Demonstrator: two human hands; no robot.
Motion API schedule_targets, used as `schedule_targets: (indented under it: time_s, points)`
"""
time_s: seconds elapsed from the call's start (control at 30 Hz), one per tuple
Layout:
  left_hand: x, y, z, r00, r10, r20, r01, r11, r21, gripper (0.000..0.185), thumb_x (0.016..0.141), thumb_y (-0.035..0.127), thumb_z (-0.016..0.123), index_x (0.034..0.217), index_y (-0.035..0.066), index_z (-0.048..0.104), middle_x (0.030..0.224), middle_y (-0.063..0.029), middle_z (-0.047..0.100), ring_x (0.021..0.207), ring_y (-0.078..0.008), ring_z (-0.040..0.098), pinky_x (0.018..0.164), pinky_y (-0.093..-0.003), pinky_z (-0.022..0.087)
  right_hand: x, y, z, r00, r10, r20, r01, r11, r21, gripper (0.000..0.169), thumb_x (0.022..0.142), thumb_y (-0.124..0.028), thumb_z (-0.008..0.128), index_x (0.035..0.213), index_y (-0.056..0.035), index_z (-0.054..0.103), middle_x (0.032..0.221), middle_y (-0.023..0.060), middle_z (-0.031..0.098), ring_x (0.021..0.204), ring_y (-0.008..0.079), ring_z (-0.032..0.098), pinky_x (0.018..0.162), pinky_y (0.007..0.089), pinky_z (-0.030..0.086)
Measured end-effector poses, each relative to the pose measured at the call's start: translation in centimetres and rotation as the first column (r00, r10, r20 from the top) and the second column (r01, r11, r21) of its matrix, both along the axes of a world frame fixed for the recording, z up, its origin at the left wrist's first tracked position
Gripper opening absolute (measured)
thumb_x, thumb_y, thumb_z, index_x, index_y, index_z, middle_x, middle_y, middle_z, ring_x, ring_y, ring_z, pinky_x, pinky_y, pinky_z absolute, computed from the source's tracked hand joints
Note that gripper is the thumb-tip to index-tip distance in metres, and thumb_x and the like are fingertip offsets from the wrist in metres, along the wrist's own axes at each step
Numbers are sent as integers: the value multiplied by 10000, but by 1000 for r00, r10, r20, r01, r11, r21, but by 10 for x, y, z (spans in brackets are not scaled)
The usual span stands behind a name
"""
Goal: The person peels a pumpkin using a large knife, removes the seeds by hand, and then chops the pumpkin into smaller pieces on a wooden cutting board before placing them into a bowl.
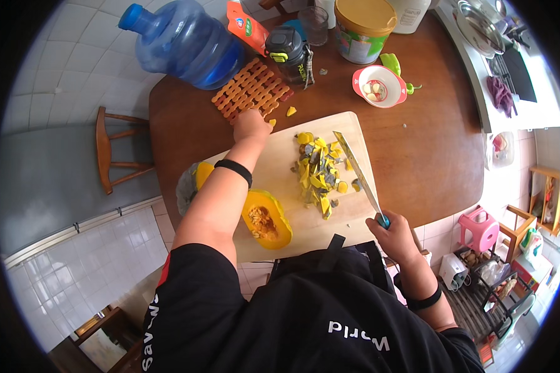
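Observation:
My right hand (396,235) grips the turquoise handle of a kitchen knife (358,172), its blade slanting over the right side of a wooden cutting board (280,168). Beside the blade lies a heap of yellow and grey-green pumpkin peelings (319,170). My left hand (252,127) is past the board's far edge, at the near edge of an orange slatted mat (249,88); its fingers are hidden. Small yellow pumpkin bits (291,111) lie close to it. A peeled pumpkin half (267,219), seeds showing, rests below my left forearm. Another pumpkin piece (186,184), with grey rind, is partly covered by that arm.
Behind the mat are a large blue water bottle (191,46), an orange packet (247,28) and a dark drink bottle (287,56). A lidded tub (361,32), a red-and-white bowl (392,86) with garlic cloves and a green pepper (390,64) stand farther right. A wooden chair (104,151) is at left.

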State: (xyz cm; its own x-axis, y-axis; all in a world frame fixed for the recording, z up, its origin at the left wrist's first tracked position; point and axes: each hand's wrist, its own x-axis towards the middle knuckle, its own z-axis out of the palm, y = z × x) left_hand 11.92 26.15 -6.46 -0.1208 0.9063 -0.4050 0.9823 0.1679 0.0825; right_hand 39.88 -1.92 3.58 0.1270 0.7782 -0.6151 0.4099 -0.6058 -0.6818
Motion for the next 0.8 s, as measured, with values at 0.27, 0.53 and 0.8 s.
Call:
schedule_targets:
  time_s: [0.27,0.53,0.8]
  points:
    - [-28,13,-17,992,-51,117,37,992,117,132,710,153,785,813,84,740,841,-100,734,822,-239,709,791,-335,555,2,-1,1,1000,0,-1,0,1000,-4,324,853,-250,693,745,41,600,593,186,550,553,298,541,593,400,470]
    - [-37,2,15,791,97,604,-76,995,-61,159,731,109,766,878,59,732,810,-44,723,745,-112,675,713,-270,539,4,2,-1,1000,4,-1,-4,1000,5,311,848,-243,688,763,47,616,607,200,563,570,312,570,608,402,480]
    - [-18,-17,33,861,-86,501,153,984,-93,151,810,122,700,952,72,701,894,-67,718,823,-194,681,761,-318,529,2,11,-2,999,21,-25,-21,1000,19,325,856,-238,699,726,30,569,584,117,496,575,202,473,571,373,436]
